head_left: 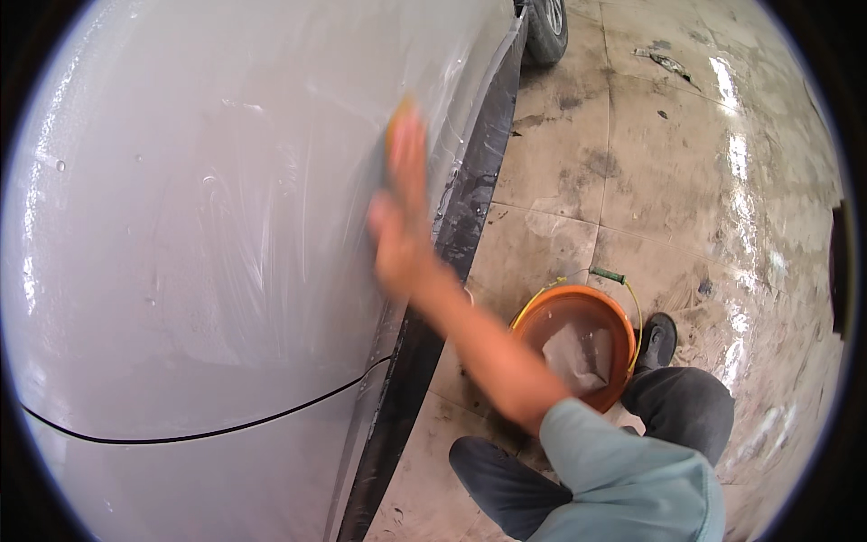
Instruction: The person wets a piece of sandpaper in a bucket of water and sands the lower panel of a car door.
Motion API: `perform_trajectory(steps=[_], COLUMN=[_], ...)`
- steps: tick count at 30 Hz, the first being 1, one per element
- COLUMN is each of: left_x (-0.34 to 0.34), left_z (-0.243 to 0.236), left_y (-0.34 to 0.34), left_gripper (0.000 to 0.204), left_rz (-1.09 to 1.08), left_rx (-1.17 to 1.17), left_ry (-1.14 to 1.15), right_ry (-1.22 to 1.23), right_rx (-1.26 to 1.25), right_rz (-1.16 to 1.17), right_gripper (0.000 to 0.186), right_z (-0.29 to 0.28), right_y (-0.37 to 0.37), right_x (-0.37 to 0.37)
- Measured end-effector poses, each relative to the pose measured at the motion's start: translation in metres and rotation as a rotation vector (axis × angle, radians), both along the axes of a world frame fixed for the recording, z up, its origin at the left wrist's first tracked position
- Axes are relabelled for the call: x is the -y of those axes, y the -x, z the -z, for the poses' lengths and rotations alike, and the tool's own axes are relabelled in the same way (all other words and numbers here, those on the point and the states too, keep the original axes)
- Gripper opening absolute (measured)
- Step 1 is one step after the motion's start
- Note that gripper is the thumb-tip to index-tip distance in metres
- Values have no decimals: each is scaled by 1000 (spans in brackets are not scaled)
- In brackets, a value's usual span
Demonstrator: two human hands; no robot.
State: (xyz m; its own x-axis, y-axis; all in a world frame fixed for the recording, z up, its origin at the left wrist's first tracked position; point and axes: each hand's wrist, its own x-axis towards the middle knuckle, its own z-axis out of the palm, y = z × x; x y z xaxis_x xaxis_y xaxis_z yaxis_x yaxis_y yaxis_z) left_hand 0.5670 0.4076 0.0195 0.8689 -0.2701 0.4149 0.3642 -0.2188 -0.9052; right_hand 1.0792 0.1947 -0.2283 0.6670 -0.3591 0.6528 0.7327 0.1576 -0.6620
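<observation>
My right hand, blurred by motion, presses a yellow sponge against the wet silver car panel, just inside the panel's edge. Streaks and drops of water mark the paint. A dark trim strip runs along that edge, and a curved seam crosses the lower part of the panel. My forearm reaches up from the lower right in a teal sleeve. My left hand is out of view.
An orange bucket of cloudy liquid, with a yellow wire handle, stands on stained floor tiles beside my bent legs and dark shoe. A car wheel is at the top, and a small dark object lies on the floor.
</observation>
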Motion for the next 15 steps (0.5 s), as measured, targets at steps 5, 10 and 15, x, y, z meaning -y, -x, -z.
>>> perform_trajectory(steps=[5, 10, 15], left_x=[2, 1, 7], left_z=[6, -1, 11], left_y=[6, 4, 7], left_gripper=[60, 63, 65], left_rz=[-19, -51, -30], left_rx=[21, 7, 160], left_ry=[-11, 19, 126], right_ry=[-75, -59, -155], right_rx=[-83, 8, -40], right_rz=[-47, -63, -191], right_gripper=[67, 69, 70], right_z=[-11, -3, -16], right_y=[-22, 70, 52], right_x=[30, -36, -14])
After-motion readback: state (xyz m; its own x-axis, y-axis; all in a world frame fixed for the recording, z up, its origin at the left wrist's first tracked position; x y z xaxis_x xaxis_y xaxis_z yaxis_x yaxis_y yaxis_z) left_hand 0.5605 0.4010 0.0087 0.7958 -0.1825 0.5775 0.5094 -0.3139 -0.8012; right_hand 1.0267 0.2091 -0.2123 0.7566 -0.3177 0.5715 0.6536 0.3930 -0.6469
